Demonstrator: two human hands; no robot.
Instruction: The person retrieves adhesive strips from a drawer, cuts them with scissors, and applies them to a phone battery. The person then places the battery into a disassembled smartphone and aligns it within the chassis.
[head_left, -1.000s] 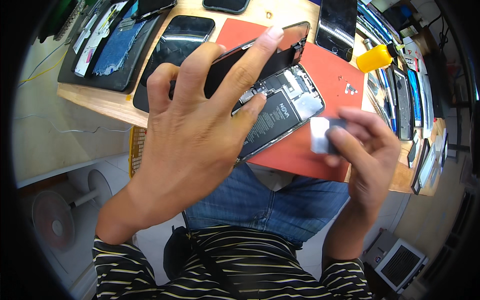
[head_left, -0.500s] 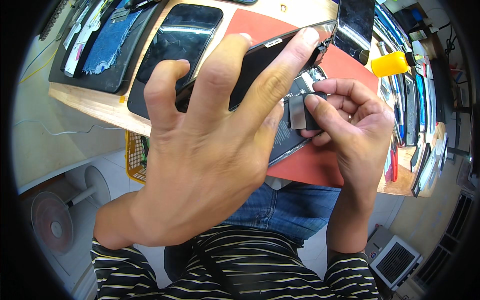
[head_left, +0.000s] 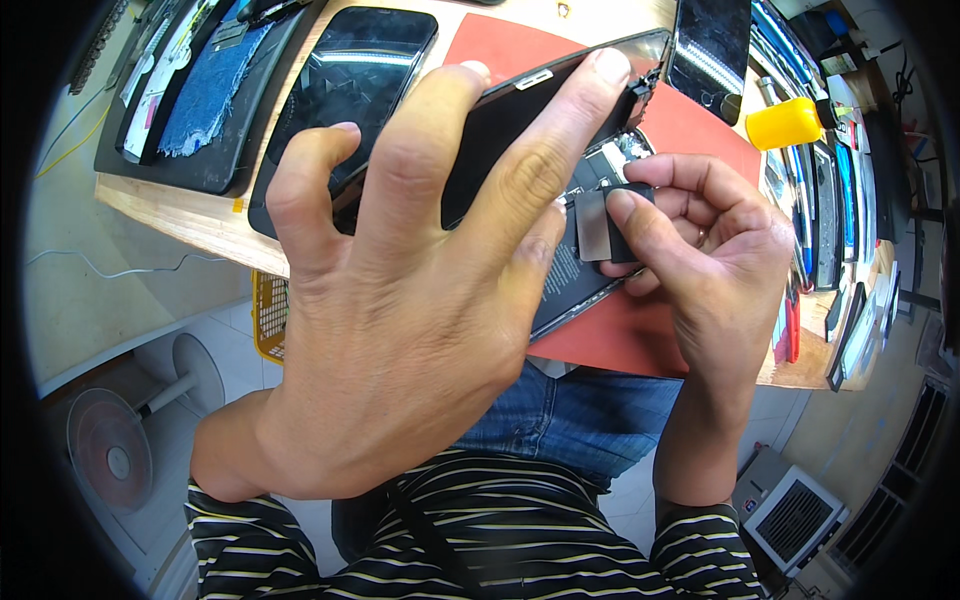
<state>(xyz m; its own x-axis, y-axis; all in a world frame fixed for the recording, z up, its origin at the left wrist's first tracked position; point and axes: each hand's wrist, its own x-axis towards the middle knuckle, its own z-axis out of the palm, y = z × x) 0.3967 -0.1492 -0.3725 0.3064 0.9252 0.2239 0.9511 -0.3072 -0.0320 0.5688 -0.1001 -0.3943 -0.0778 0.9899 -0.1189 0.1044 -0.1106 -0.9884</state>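
Holding an opened smartphone [head_left: 590,270] w/ both hands, just above the red mat [head_left: 640,340] at the near edge of the counter [head_left: 190,215]. Phone's black screen panel [head_left: 530,120] is lifted off the body and tilted up; left hand [head_left: 420,300] is clamped on it, fingers spread, index and middle tips on the far edge, thumb area hidden behind. Under the panel the phone's insides show: dark battery and small parts, partly covered by the hands. Right hand [head_left: 700,270] sits to the right, touching the phone body; its thumb and fingertips are pinched together on a small grey flat piece [head_left: 592,225] w/ a black part behind it, right at the open phone's right side. Can't tell exactly what the piece is.

Further out: far left on the counter, a black tablet [head_left: 350,80] lying screen up, next to a dark tray [head_left: 150,150] w/ a blue cloth [head_left: 210,85] in it. Far right, another dark phone [head_left: 710,45] beside a yellow bottle [head_left: 785,122]. Right edge: row of flat devices [head_left: 830,200] stacked on edge. Below the counter, left: white fan [head_left: 115,450] on the tiled floor and a yellow basket [head_left: 268,315]. Near: blue jeans [head_left: 590,420] and striped shirt [head_left: 470,540] of the person.
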